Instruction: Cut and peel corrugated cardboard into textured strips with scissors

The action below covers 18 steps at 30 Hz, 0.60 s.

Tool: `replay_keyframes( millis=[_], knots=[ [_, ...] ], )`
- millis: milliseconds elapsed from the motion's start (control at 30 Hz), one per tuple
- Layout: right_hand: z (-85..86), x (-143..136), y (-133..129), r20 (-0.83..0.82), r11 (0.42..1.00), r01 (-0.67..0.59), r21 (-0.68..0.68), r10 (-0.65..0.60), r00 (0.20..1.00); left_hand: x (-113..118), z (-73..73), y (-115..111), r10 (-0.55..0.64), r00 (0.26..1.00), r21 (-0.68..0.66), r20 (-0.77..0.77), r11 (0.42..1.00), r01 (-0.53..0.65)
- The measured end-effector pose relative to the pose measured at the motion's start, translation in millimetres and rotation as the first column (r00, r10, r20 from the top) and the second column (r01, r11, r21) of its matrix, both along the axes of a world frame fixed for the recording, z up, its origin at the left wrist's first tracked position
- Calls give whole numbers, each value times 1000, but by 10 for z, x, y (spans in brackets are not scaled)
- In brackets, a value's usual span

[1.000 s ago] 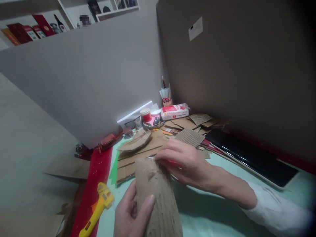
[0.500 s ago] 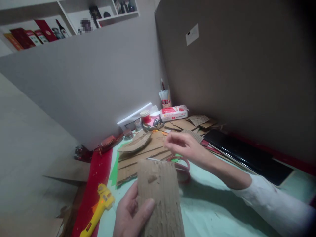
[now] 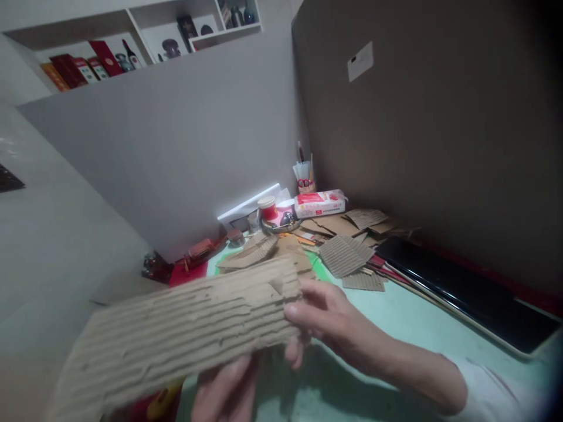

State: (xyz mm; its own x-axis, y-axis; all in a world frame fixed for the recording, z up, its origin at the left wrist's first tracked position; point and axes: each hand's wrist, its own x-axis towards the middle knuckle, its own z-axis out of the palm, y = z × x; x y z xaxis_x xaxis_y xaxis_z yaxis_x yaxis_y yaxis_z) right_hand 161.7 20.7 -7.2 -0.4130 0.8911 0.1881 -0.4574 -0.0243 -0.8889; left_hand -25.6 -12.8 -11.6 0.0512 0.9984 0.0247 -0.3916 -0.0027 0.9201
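A long strip of corrugated cardboard (image 3: 189, 322), its ridges exposed, is raised slantwise above the table. My right hand (image 3: 336, 322) pinches its right end, thumb on the upper face and fingers beneath. Below the strip's lower edge is my left hand (image 3: 226, 390), blurred, its fingertips partly hidden behind the cardboard; whether it grips the strip I cannot tell. Beyond the strip lie a curved cardboard piece (image 3: 248, 252) and a ridged cardboard square (image 3: 346, 255). Mostly covered at lower left is the yellow glue gun (image 3: 162, 401).
A black flat panel (image 3: 457, 293) lies along the right side of the pale green tabletop (image 3: 391, 319). At the back stand a red cup (image 3: 267, 210), a tissue pack (image 3: 320, 203) and a pen holder (image 3: 306, 185). Grey partitions (image 3: 211, 129) close off the back.
The cardboard strip has turned from upright to nearly level, reaching left. My right hand has come down from above the table onto its end. The red-handled scissors are hidden now.
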Motion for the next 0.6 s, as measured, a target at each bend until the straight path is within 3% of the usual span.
replay_keyframes(
  millis=[100,200,267,300,333,400,500,533,600],
  knots=[
    [-8,-115,-117,-18,999,3,-32,-4,1000,97,-61,-22,30,1000,-80,-8,996,-30],
    [-17,-154,-186,91,1000,0,-28,3,996,150,-99,-46,43,999,-46,-10,998,-43],
    [-36,-132,-198,289,988,94,118,-125,949,165,-110,-57,138,990,-50,20,989,-137],
    [-48,-109,-197,378,954,169,248,-256,890,171,-111,-62,197,980,-75,37,978,-194],
    [-59,-79,-191,422,880,246,405,-419,804,178,-110,-65,241,969,-104,53,966,-235],
    [-72,-13,-173,353,631,301,715,-697,625,199,-101,-68,277,957,-134,83,955,-265],
    [-50,69,-153,134,249,167,954,-852,505,229,-82,-67,299,951,-86,75,952,-293],
    [-35,86,-151,88,167,121,978,-869,487,232,-79,-68,306,950,-60,67,951,-303],
    [-4,102,-152,42,92,93,991,-897,439,215,-80,-80,315,949,-36,22,949,-314]
  ],
)
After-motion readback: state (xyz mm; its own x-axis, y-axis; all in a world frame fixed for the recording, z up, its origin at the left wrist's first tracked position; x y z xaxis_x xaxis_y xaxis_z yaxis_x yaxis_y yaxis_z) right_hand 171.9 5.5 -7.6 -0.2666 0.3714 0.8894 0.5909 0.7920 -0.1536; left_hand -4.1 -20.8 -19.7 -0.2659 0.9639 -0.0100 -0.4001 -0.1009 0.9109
